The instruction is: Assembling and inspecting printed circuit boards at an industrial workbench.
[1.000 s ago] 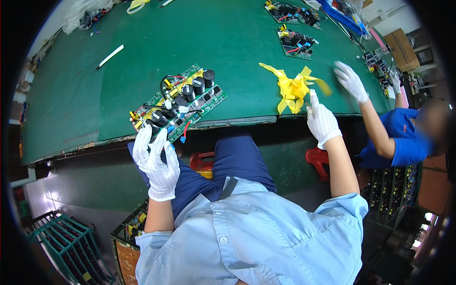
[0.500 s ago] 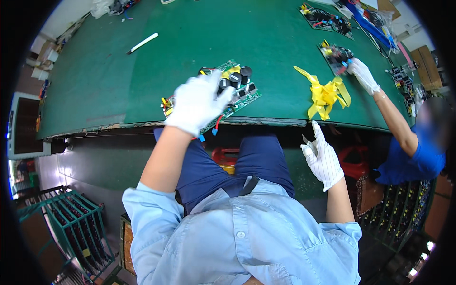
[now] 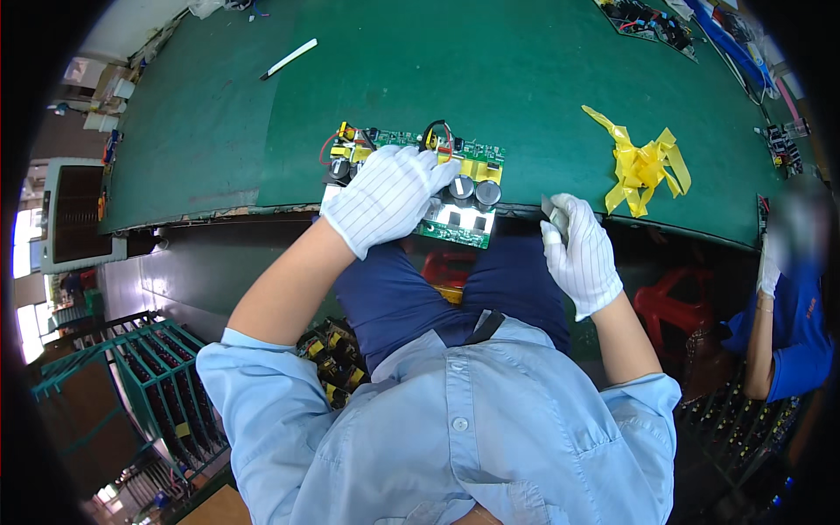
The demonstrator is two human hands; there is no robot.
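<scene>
A green circuit board (image 3: 455,233) with black capacitors, yellow-wrapped parts and red and black wires lies at the near table edge, overhanging it a little. My left hand (image 3: 383,194), in a white striped glove, lies across the board with curled fingers gripping it; part of the board is hidden beneath. To the right, off the edge, my gloved right hand (image 3: 579,254) is closed around a small knife with a thin grey blade (image 3: 549,208). Its handle is mostly covered by the fingers. Crumpled yellow tape (image 3: 646,171) is on the table beyond the right hand.
On the green table (image 3: 201,149) a white pen (image 3: 289,59) lies at the far left. More circuit boards (image 3: 647,24) sit at the far right. A co-worker in a blue shirt (image 3: 792,350) is at the right, near a red stool (image 3: 669,297). Green racks (image 3: 166,376) stand at the lower left.
The circuit board has turned and now lies squarer to the table edge, under my left hand. My right hand has risen toward the edge. The co-worker's hand has drawn back from the table.
</scene>
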